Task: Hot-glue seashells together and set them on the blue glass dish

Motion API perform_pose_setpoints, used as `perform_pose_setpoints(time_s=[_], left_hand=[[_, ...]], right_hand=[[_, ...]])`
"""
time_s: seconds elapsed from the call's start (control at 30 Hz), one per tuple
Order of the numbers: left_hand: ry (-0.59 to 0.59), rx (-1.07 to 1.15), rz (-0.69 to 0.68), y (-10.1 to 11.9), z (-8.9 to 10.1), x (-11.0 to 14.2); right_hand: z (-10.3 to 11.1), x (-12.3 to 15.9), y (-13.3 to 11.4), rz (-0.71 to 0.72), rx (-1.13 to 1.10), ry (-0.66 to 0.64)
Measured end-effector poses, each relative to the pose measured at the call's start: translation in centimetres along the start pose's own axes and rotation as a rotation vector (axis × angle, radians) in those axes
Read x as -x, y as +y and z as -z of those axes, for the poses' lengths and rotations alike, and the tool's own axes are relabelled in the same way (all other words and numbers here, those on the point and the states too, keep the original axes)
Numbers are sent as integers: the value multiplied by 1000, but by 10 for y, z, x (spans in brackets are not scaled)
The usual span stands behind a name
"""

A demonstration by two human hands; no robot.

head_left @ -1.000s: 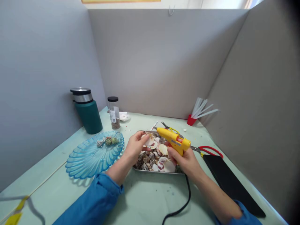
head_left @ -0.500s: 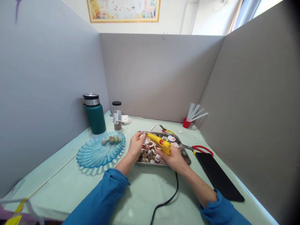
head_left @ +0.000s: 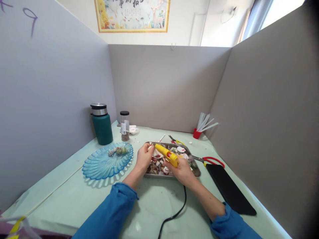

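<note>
My right hand is wrapped round a yellow glue gun, whose nozzle points up and left. A black cord runs from beneath that hand toward the front edge. My left hand is pinched at the nozzle end, with a small white piece at its fingertips; its exact kind is too small to tell. Both hands are over a metal tray of shells and other small pieces. A white disc lies in the tray's right part.
At left stand a blue scalloped plate bearing small beads, a green bottle and a clear jar. Red-handled scissors, yellow-handled pliers, a black slab and a red cup of glue sticks are at right.
The camera view has tilted up slightly, so the scene sits lower. Both hands keep their grips, and the glue gun stays close to the left fingertips.
</note>
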State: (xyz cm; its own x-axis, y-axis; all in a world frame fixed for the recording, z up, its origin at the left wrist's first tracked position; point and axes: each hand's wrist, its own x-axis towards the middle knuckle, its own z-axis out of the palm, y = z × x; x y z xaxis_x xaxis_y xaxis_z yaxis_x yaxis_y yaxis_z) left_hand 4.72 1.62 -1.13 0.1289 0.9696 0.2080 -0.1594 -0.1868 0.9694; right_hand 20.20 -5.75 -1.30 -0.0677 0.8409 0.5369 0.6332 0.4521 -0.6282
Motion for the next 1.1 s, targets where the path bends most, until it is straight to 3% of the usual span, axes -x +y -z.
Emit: perform_pose_setpoints(time_s=[0.7,1.1], left_hand=[[54,31,-55,3,2,1],[13,90,-75,1,2,-2]], right_hand=[[-3,5,-3,57,129,18],[0,2,1,-19,-17,68]])
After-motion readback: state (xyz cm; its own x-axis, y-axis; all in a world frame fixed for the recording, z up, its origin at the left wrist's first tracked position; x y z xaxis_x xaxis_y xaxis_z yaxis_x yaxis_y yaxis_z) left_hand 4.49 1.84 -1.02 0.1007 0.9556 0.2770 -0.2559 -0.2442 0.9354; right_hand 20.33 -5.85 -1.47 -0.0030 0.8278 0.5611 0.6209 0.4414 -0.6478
